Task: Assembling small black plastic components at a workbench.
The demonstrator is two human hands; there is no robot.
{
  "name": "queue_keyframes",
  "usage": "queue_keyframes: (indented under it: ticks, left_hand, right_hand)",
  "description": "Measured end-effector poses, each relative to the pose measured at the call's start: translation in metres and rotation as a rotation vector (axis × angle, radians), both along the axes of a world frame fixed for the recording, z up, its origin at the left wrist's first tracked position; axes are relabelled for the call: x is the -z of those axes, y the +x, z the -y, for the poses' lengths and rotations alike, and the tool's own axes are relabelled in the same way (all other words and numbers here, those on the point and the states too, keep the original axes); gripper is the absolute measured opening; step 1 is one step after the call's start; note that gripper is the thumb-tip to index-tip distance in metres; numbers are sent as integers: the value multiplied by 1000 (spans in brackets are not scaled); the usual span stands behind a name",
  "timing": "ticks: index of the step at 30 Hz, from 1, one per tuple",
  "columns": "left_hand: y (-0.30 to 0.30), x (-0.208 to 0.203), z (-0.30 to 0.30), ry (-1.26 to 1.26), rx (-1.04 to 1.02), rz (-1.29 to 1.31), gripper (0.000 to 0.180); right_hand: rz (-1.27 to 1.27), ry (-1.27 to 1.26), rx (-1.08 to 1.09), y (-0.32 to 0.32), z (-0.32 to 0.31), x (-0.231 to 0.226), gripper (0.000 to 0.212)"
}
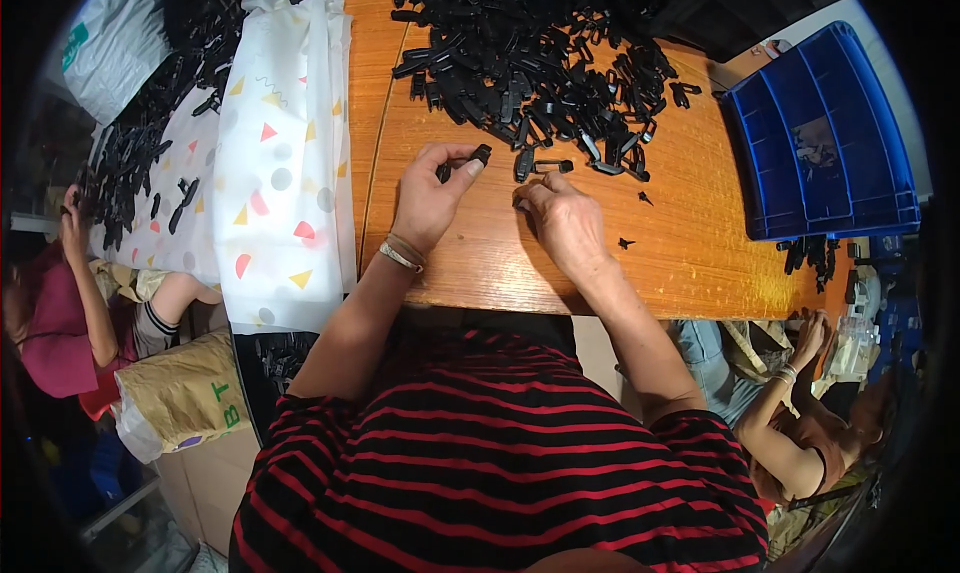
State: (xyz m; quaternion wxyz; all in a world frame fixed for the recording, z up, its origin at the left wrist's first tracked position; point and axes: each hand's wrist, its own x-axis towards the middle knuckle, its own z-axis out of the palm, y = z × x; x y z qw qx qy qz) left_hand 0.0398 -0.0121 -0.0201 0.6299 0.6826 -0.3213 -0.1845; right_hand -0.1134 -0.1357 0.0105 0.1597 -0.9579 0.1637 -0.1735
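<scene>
My left hand (428, 198) is closed, pinching a small black plastic part (481, 155) between thumb and fingers, just above the wooden table (470, 263). To its right, my right hand (572, 223) rests low over the tabletop with curled fingers. Something small and dark shows at its fingertips, too little of it visible to name. Just beyond that hand lie a black buckle-like piece (523, 166) and a black open-framed piece (553, 166). Farther off spreads a large heap of similar black plastic parts (520, 73).
Two tiny black bits (626, 243) lie right of my right hand. A blue plastic crate (815, 138) stands tilted at the table's right end. Patterned white sheeting (285, 163) covers the left side. Other people sit at left (75, 303) and right (790, 443).
</scene>
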Motion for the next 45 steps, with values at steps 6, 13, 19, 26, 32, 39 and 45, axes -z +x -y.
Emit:
queue_keyframes:
  ticks: [6, 13, 19, 26, 32, 39, 45]
  left_hand:
    - [-4, -23, -11, -72, 113, -496, 23]
    - [-9, -27, -13, -156, 177, -510, 21]
    - [-13, -44, -15, -167, 191, -480, 24]
    - [-17, -47, -19, -184, 195, -366, 23]
    - [-22, -35, -20, -206, 201, -399, 24]
    - [-38, -27, -25, -243, 102, -468, 21]
    - [-34, -46, -25, -134, 248, -408, 30]
  right_hand:
    - [-44, 44, -41, -11, 1, -10, 26]
    - [88, 292, 38, -5, -8, -28, 18]
    - [393, 485, 42, 13, -23, -39, 22]
    - [386, 506, 8, 15, -29, -36, 21]
    - [395, 487, 24, 15, -31, -19, 22]
    - [427, 446, 98, 17, -57, -13, 32]
    - [369, 621, -1, 13, -67, -9, 43]
